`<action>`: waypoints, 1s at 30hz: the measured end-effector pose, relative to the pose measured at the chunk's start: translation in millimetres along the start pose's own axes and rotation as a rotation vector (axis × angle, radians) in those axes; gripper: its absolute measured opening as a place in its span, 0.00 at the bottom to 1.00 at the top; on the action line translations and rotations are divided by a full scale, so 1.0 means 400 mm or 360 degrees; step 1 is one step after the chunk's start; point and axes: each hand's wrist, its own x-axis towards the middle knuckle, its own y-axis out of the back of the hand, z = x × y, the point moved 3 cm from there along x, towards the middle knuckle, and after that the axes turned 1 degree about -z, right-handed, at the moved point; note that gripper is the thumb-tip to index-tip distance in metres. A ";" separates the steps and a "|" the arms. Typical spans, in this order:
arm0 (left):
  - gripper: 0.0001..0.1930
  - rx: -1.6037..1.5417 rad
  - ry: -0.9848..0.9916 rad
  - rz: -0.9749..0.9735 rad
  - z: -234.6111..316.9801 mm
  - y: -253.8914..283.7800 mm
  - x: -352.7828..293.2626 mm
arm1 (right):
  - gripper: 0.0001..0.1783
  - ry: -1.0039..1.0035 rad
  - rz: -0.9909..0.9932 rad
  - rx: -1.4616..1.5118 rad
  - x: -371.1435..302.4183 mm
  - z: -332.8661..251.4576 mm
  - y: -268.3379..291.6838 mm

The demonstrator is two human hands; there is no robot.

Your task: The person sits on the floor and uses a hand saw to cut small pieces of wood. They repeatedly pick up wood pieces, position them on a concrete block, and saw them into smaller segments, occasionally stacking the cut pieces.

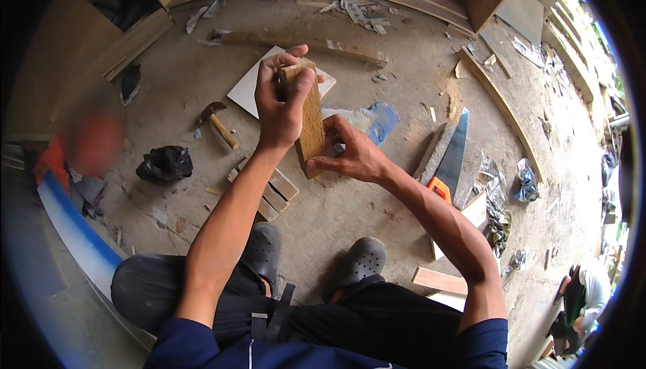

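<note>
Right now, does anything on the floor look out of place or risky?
Yes. A hand saw lies bare on the concrete floor close to the right hand, blade exposed. Paper scraps litter the floor farther away.

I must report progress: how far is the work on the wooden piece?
Done: short offcuts lie on the floor. In hand: left hand and right hand hold a wooden block upright. Left: hammer and handsaw lie untouched; nothing looks joined.

We see soft daylight, brightest at the right rim. Shadows on the concrete floor (350,214) are faint. The middle looks sharp. The edges bend round and fade to black, and a blurry patch sits at the left.
</note>
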 end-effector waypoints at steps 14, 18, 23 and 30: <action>0.46 0.1449 -0.0154 -0.0436 0.187 -0.082 0.075 | 0.25 0.1469 0.0508 -0.0167 0.086 -0.284 0.241; 0.45 0.1891 -0.0171 -0.0530 0.172 -0.094 0.164 | 0.25 0.1398 0.0639 -0.0296 0.184 -0.214 0.222; 0.33 0.1815 0.0668 -0.0776 0.101 -0.101 0.302 | 0.20 0.0576 0.0537 0.0603 0.240 -0.148 0.277; 0.41 0.1795 0.0740 -0.0990 -0.098 -0.198 0.346 | 0.19 0.0305 0.0821 0.0809 0.195 -0.001 0.457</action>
